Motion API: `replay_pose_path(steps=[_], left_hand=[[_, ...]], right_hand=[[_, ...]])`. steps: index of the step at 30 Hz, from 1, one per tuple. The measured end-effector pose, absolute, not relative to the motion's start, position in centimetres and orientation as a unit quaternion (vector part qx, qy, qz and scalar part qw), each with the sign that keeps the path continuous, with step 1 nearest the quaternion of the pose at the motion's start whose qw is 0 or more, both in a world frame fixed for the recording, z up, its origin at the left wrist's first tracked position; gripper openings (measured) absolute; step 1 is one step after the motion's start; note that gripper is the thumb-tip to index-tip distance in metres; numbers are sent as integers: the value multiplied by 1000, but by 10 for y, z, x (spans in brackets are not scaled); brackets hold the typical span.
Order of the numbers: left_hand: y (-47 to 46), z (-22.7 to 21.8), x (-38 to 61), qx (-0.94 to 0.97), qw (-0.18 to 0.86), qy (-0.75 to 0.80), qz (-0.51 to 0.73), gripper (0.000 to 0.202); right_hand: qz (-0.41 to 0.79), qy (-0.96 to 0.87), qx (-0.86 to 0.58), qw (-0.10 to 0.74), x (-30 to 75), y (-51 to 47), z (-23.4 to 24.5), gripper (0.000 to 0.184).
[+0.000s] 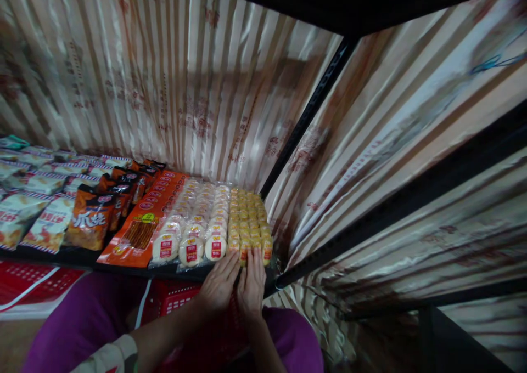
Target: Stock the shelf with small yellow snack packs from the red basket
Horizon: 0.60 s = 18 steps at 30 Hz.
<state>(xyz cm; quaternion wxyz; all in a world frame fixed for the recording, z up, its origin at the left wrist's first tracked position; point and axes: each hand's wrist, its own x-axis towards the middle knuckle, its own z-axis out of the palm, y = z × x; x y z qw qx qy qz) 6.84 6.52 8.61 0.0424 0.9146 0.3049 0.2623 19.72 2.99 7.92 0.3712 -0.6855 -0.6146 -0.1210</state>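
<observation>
My left hand and my right hand lie side by side at the shelf's front edge. Their stretched fingers rest against the front of several rows of small yellow wrapped snacks. Left of these stand rows of round white packaged cakes with red labels, in clear wrap. My left fingers are close to the nearest of those cakes. Farther left lies a flat orange snack packet showing brown sticks. Neither hand is closed around anything.
Orange-black snack bags and white snack bags fill the shelf's left part. A black metal post rises at the back corner, before striped curtains. Red baskets sit below, by purple-clad knees.
</observation>
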Motion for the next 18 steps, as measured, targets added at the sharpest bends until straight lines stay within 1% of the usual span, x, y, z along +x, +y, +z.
replay_pose_path(steps=[5,12,16,18], left_hand=[[71,87,64,924,63,286,244,49],[72,85,60,923,85,264,268,55],[74,84,61,919,90,250,290,53],[74,85,59,921,81,242,296,51]], right_hand=[[-134,-629,-681,351,197,31,65,50],[-147,-636,-662,369,191,30,77,49],[-112,-656,-655,359,188,32,80,48],[-97,-653,-655,368,185,32,81,49]])
